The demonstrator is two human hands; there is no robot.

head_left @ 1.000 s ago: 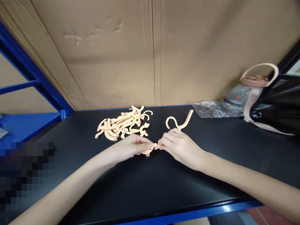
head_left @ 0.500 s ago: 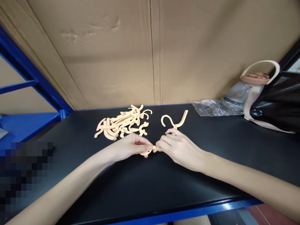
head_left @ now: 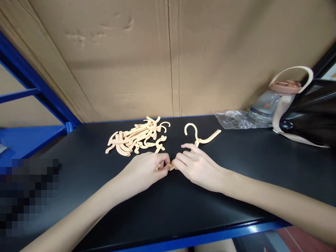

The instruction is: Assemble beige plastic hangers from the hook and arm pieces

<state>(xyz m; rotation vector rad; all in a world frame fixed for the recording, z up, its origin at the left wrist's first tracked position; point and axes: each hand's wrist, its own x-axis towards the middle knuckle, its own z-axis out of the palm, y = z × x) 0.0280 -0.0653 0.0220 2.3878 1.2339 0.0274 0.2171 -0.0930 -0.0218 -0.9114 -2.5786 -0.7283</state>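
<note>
Both hands meet low over the black tabletop (head_left: 168,206). My right hand (head_left: 198,168) is closed on a cream folding clothes hanger (head_left: 210,138), whose hook and one arm stick out beyond the fingers. Another part of the hanger runs under that hand toward the left. My left hand (head_left: 147,169) pinches a small cream hanger piece (head_left: 158,167) against the hanger's end, between the two sets of fingertips. The fingers cover most of this joint, so I cannot tell whether the pieces are locked together.
A pile of loose cream hanger parts (head_left: 122,141) lies behind my left hand. At the back right are a crumpled clear plastic bag (head_left: 233,119) and a water bottle (head_left: 265,103) with a strap. Cardboard (head_left: 126,70) stands behind; a blue metal frame (head_left: 52,94) rises at left.
The hanger's hook and free arm have swung to the right. My left hand has turned, its fingers now curled over the small piece, which shows less than before.
</note>
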